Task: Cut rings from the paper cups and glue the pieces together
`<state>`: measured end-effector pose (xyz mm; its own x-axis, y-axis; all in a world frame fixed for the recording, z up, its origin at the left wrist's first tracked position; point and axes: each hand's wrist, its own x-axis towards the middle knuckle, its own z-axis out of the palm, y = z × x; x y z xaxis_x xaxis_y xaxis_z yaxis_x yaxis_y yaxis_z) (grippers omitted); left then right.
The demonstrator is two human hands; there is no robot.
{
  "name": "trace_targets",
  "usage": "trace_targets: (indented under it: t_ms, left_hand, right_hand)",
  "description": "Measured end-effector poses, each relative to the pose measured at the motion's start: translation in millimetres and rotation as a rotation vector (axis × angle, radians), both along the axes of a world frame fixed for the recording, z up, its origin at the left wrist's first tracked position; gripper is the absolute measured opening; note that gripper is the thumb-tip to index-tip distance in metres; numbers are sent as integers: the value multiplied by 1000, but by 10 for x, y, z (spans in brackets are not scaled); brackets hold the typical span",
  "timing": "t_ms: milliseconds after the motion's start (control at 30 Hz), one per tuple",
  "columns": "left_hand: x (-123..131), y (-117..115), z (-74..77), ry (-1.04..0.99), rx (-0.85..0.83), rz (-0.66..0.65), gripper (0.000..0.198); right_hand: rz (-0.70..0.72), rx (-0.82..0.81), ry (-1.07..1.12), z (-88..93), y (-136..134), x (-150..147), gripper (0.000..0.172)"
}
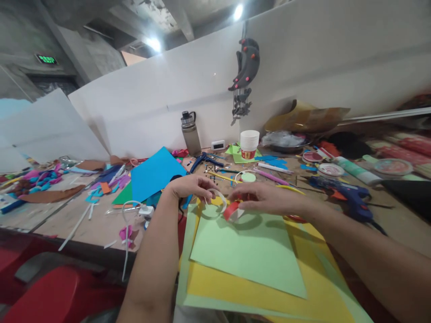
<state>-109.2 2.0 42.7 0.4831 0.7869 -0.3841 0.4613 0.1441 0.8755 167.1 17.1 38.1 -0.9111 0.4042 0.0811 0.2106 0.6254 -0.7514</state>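
My left hand (197,185) is closed, thumb and fingers pinching a thin white curved strip (222,202) that looks like a paper ring. Just to its right, my right hand (254,196) holds a small red and white curled piece (230,211), perhaps cut from a paper cup; its exact kind is unclear. The two pieces are close together above a light green sheet (249,255). Beneath that sheet lies a larger yellow sheet (232,285), with more green paper showing at its edges. The curled fingers partly hide both pieces.
A stack of white paper cups (249,142) stands at the back beside a grey bottle (191,134). On the right lies a blue glue gun (350,195). Blue card (158,175) and paper scraps cover the left. A white cable (125,242) hangs over the front edge.
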Motion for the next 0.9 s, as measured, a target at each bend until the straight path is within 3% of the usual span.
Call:
trace_targets:
  t_ms: [233, 367, 533, 900]
  left_hand:
    - [78, 40, -47, 176, -29, -128, 46]
    - [100, 35, 7, 312, 139, -212, 50]
    - [212, -30, 103, 429, 225, -314, 67]
    - [230, -37, 61, 504, 233, -393, 63]
  right_hand:
    - [123, -85, -204, 38, 10, 54, 24]
    - [98, -95, -199, 53, 67, 114, 22]
    - [75, -43, -161, 58, 159, 204, 25]
    - [-71, 102, -75, 80, 145, 165, 23]
